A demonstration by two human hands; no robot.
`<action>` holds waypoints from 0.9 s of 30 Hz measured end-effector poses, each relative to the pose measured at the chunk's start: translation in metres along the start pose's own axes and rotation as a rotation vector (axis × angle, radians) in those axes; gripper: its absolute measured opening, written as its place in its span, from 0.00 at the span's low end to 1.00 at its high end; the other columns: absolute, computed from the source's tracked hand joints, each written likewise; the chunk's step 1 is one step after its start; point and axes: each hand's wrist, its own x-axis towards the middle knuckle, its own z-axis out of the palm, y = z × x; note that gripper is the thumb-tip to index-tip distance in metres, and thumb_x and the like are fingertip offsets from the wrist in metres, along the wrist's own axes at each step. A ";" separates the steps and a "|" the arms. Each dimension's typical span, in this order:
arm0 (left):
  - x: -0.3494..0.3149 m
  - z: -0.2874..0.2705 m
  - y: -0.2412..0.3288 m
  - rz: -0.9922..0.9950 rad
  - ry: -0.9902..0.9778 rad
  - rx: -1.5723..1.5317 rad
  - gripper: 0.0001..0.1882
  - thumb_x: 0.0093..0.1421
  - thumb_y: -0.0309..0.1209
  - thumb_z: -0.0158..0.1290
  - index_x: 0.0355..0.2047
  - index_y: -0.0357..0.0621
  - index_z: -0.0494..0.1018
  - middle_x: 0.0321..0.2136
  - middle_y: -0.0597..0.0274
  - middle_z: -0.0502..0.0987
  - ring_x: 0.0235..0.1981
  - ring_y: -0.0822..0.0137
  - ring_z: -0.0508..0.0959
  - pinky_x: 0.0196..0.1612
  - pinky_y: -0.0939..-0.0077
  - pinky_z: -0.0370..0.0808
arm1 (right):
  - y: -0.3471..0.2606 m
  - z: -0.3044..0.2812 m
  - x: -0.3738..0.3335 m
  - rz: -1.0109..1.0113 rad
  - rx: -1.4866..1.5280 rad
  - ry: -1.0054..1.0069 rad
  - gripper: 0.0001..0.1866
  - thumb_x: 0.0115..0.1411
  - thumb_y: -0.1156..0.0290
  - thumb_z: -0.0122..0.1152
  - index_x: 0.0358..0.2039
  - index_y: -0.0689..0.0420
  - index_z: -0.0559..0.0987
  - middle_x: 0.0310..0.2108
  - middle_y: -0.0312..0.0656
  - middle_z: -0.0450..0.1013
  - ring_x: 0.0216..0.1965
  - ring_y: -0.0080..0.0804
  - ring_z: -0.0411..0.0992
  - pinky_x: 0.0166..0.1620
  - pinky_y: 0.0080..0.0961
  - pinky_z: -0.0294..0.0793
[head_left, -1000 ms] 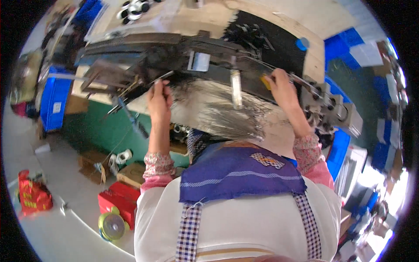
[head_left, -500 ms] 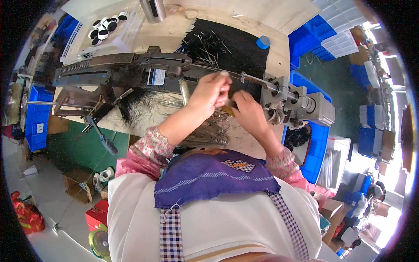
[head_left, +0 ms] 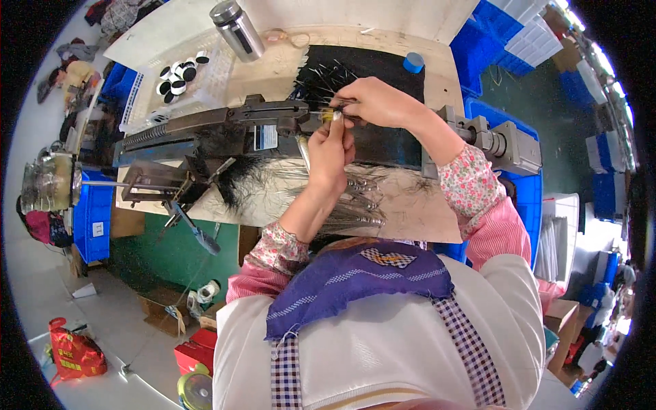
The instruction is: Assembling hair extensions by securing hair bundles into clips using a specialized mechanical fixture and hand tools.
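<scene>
My left hand (head_left: 329, 154) is closed, thumb up, beside the jaw end of a long dark metal machine (head_left: 225, 117). A small yellow piece (head_left: 327, 116) shows at its fingertips. My right hand (head_left: 378, 102) reaches across from the right, fingers pinched just above the left thumb. What either hand grips is hidden or too small to name. Behind the right hand, thin metal rods (head_left: 331, 72) with dark bristles lie on a black cloth (head_left: 355, 60). Several thin wires (head_left: 355, 205) lie on the table in front of the machine, next to a clump of black bristles (head_left: 236, 183).
A clear plastic basket (head_left: 216, 80) with black-and-white round pieces stands at the back left. Behind the machine are a steel flask (head_left: 237, 33) and a blue cap (head_left: 413, 63). A motor unit (head_left: 514, 148) sits at the right end, beside blue crates (head_left: 495, 113).
Both hands have moved left along the machine to its jaw end. My right hand has risen and crossed above the left. The view has shifted too.
</scene>
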 end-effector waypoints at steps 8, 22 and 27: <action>0.000 -0.003 -0.002 0.005 0.047 -0.190 0.13 0.68 0.41 0.45 0.31 0.46 0.66 0.15 0.72 0.58 0.12 0.77 0.54 0.16 0.80 0.51 | -0.002 -0.010 -0.003 0.112 0.298 -0.025 0.15 0.61 0.74 0.55 0.47 0.65 0.76 0.29 0.39 0.78 0.27 0.18 0.72 0.31 0.18 0.75; -0.003 -0.008 0.015 -0.091 -0.296 -0.792 0.40 0.64 0.59 0.38 0.56 0.30 0.56 0.56 0.44 0.63 0.60 0.54 0.62 0.64 0.60 0.59 | -0.010 -0.032 -0.015 -0.052 -0.332 0.174 0.22 0.63 0.61 0.53 0.58 0.51 0.70 0.37 0.48 0.66 0.42 0.41 0.68 0.47 0.32 0.67; -0.003 -0.010 0.015 -0.074 -0.310 -0.782 0.40 0.64 0.59 0.37 0.55 0.27 0.55 0.54 0.43 0.63 0.61 0.55 0.61 0.64 0.62 0.59 | -0.015 -0.004 -0.033 -0.178 -0.542 0.468 0.19 0.54 0.72 0.55 0.48 0.53 0.76 0.34 0.50 0.68 0.39 0.48 0.69 0.42 0.40 0.69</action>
